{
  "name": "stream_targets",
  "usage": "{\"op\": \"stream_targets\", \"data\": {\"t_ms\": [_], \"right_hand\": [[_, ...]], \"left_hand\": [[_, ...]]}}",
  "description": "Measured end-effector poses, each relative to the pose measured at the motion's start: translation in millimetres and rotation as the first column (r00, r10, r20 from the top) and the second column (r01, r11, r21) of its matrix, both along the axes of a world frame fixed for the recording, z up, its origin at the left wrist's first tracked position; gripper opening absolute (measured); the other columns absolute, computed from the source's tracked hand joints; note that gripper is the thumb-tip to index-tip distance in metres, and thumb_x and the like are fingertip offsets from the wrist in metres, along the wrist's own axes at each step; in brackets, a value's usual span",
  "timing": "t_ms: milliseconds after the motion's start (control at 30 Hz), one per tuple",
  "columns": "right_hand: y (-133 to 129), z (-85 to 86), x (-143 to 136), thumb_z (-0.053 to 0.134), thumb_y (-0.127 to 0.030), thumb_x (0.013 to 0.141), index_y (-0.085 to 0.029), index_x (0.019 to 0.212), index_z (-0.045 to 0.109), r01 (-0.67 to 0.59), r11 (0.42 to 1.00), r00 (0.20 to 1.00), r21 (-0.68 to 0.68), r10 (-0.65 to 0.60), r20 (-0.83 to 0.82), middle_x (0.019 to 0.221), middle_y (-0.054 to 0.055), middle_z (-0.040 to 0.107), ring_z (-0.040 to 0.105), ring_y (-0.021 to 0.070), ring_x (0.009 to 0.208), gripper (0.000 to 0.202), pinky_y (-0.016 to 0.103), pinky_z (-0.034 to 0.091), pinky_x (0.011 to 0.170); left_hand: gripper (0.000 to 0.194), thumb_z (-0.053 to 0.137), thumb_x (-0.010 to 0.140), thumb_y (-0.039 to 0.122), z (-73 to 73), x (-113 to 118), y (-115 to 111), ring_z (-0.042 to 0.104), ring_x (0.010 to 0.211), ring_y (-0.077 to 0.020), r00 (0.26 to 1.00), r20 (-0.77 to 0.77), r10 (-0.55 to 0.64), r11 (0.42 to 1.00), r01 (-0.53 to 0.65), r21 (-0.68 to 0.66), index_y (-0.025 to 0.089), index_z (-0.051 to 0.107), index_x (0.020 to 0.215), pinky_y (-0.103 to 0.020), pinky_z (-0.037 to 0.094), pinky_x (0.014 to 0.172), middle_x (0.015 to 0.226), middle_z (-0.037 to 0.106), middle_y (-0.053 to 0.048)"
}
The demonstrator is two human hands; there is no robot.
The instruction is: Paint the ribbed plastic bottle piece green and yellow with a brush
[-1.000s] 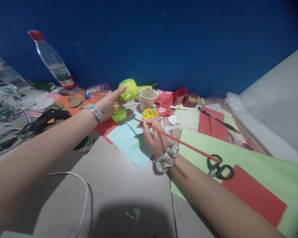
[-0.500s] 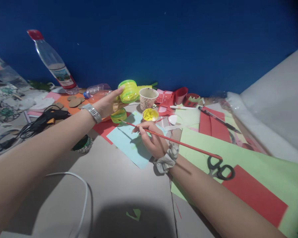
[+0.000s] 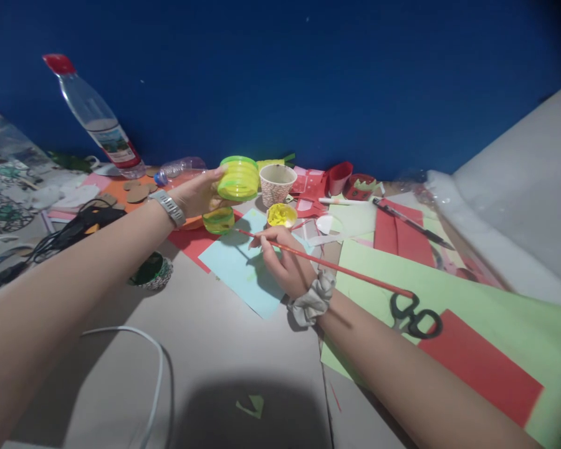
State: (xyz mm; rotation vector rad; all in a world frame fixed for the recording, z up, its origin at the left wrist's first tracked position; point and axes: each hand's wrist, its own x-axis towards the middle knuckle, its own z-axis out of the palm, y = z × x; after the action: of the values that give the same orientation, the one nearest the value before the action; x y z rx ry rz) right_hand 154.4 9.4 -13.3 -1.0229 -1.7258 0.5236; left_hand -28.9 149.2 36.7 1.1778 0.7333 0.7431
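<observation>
My left hand (image 3: 200,194) is closed around a ribbed yellow-green plastic piece (image 3: 239,179), which looks like a section of a bottle, held up off the table. Just beneath it is a second yellow-green piece (image 3: 219,221), close to my left fingers. Between the fingers of my right hand (image 3: 287,265) is a thin red-handled paintbrush (image 3: 346,270), its tip pointing left toward the lower piece but apart from it. Light blue paper (image 3: 240,271) lies below the brush tip. A small cup of yellow paint (image 3: 282,215) stands just behind my right hand.
A patterned paper cup (image 3: 277,187) stands behind the paint. Black-handled scissors (image 3: 416,315) lie on green paper (image 3: 364,330) beside my right forearm. A tall bottle (image 3: 98,118) leans at the back left. Black cables (image 3: 75,231) and a dark green bowl (image 3: 152,272) sit left.
The held yellow-green piece has come down slightly and to the left, and looks less tilted. The brush tip has shifted a little right, away from the lower piece.
</observation>
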Motion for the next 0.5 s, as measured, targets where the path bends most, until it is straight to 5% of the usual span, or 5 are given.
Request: {"op": "stream_targets", "data": {"t_ms": [133,267,500], "right_hand": [[1.6,-1.4,1.1,0.042,-0.020,0.095,-0.023,0.089,0.054,0.082,0.997,0.996,0.007,-0.082,-0.039,0.084,0.003,0.062,0.060,0.0196,0.084,0.014,0.037,0.048,0.079],[-0.4,0.6,-0.1,0.045,-0.021,0.095,-0.024,0.087,0.056,-0.003,1.000,1.000,-0.010,0.003,-0.012,0.087,0.001,0.064,0.062,0.0177,0.085,0.013,0.034,0.051,0.077],[4.6,-2.1,2.9,0.040,-0.025,0.098,-0.023,0.089,0.054,0.072,0.997,0.996,-0.013,-0.073,-0.049,0.088,0.003,0.063,0.061,0.0183,0.086,0.016,0.037,0.050,0.080]], "left_hand": [[0.043,0.041,0.093,0.047,0.6,-3.2,2.0,0.064,0.111,-0.0290,0.999,0.027,-0.041,0.999,0.041,0.004,0.017,0.067,0.110,-0.045,0.044,0.105,0.104,0.077,-0.009],[0.050,0.032,0.094,0.052,-0.5,-7.1,4.0,0.066,0.104,-0.0259,0.996,0.046,-0.077,0.997,0.078,-0.010,0.018,0.067,0.110,-0.046,0.040,0.108,0.099,0.077,-0.007],[0.048,0.048,0.087,0.055,-6.0,-11.2,14.0,0.070,0.091,-0.0220,0.982,0.116,-0.150,0.988,0.153,-0.015,0.016,0.063,0.111,-0.049,0.035,0.110,0.092,0.077,-0.004]]}}
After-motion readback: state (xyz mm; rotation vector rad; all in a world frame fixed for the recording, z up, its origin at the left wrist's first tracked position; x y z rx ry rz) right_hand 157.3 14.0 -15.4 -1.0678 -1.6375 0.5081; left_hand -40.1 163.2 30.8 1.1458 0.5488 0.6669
